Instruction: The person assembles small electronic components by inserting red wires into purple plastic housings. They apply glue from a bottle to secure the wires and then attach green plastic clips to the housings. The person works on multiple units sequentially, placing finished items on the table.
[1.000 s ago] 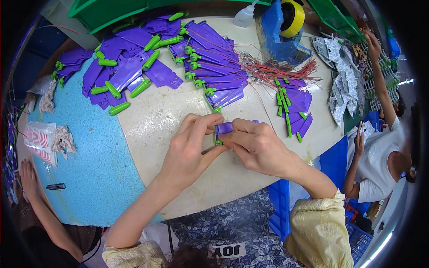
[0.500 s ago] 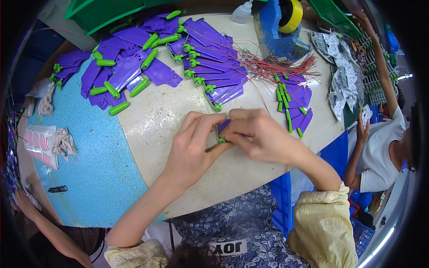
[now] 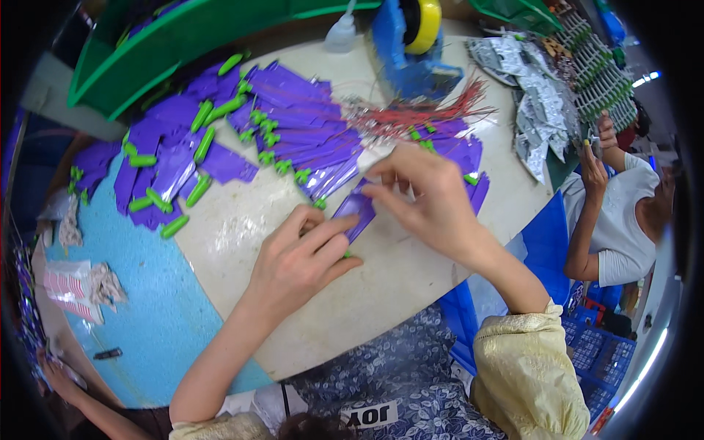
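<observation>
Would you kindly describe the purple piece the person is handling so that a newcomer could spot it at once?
On the pale worktop, look just nearer the person than the fanned purple pieces. The purple piece is there, between the left hand and the right hand. It alone has this person's fingers on it; its neighbours lie overlapping in piles.

Flat purple plastic panel [image 3: 359, 214] sat between bare left hand [image 3: 297, 257] and bare right hand [image 3: 429, 194] | fanned purple plastic panels [image 3: 290, 99] lay behind, on flat pale worktop [image 3: 242, 213] | thin red wires [image 3: 440, 112] lay right of these | blue plastic tape dispenser [image 3: 419, 81] stood behind the wires
</observation>
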The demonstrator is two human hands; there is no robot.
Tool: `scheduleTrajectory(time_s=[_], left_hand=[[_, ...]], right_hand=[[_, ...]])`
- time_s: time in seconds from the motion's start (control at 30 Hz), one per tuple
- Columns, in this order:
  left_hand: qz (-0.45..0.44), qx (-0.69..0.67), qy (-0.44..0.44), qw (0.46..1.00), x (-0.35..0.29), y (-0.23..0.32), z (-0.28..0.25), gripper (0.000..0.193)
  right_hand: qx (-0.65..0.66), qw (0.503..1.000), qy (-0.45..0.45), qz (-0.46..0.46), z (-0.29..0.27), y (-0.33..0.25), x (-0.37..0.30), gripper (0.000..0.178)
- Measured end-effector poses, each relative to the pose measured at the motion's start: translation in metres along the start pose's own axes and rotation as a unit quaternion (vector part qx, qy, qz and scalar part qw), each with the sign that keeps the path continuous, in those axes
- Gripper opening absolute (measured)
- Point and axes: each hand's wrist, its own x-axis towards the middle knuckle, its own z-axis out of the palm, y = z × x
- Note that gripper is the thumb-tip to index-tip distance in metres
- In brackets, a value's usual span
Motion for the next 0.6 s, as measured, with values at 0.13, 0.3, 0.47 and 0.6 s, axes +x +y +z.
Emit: scheduleTrajectory(time_s=[0.13, 0.3, 0.47, 0.6], left_hand=[[-0.03, -0.001, 0.012, 0.999, 0.001, 0.004, -0.001, 0.039], [-0.05, -0.043, 0.02, 0.998, 0.001, 0.003, 0.007, 0.057], [-0.08, -0.048, -0.002, 0.996, -0.001, 0.004, 0.005, 0.072], [-0.071, -0.044, 0.006, 0.996, 0.003, 0.005, 0.004, 0.076]], right_hand=[[-0.015, 0.965, 0.24, 0.107, -0.061, 0.04, 0.061, 0.02], [0.269, 0.909, 0.101, 0.302, -0.086, 0.061, 0.082, 0.021], [0.378, 0.849, 0.101, 0.355, -0.065, 0.048, 0.048, 0.023], [0.274, 0.887, 0.033, 0.37, -0.075, 0.057, 0.06, 0.034]])
